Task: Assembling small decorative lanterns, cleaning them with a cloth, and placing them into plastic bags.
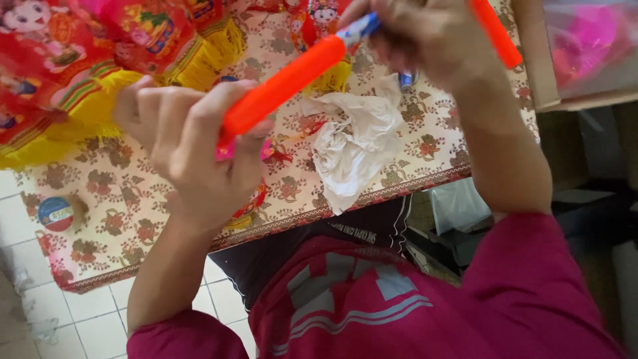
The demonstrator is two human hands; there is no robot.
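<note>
The left hand [196, 149] is closed around one end of an orange stick [286, 83] — the right hand [412, 40] pinches its far end — above a floral-patterned cloth [119, 219], with crumpled white tissue [352, 143] just right.

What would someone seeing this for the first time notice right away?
The bright orange stick stands out first, running diagonally across the middle, gripped low by the left hand and high by the right hand. Behind it, red decorations with yellow fringe fill the upper left of the flower-patterned tablecloth. A crumpled white tissue lies near the table's front edge, and a small round blue and red disc sits at far left.
</note>
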